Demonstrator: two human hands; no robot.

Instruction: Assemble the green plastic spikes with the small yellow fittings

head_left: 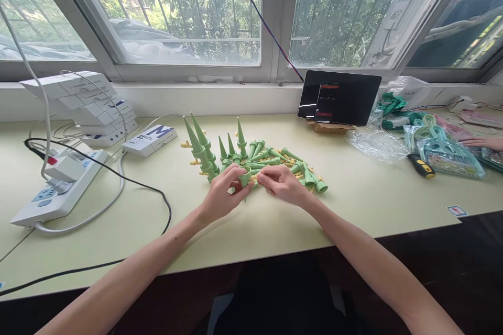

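Note:
A green plant watering spike [245, 176] is gripped in my left hand [227, 185], its wide open cup facing up and its tip pointing down. My right hand [282, 183] pinches a small yellow valve [253, 178] at the side of that spike's cup. Behind my left hand, several green spikes with yellow valves [201, 153] are stacked into one another, points up. A heap of loose green spikes [271, 155] lies just beyond my right hand, with yellow valves [293, 155] among them. My fingers partly cover the held spike and the valve.
A tablet with a phone timer [340, 97] leans on a cardboard stand. White boxes [94, 107] and a power strip [58, 188] with cables are at left. Bagged green items [444, 149], a yellow-black screwdriver handle [421, 165] and another person's hand [485, 142] are at right.

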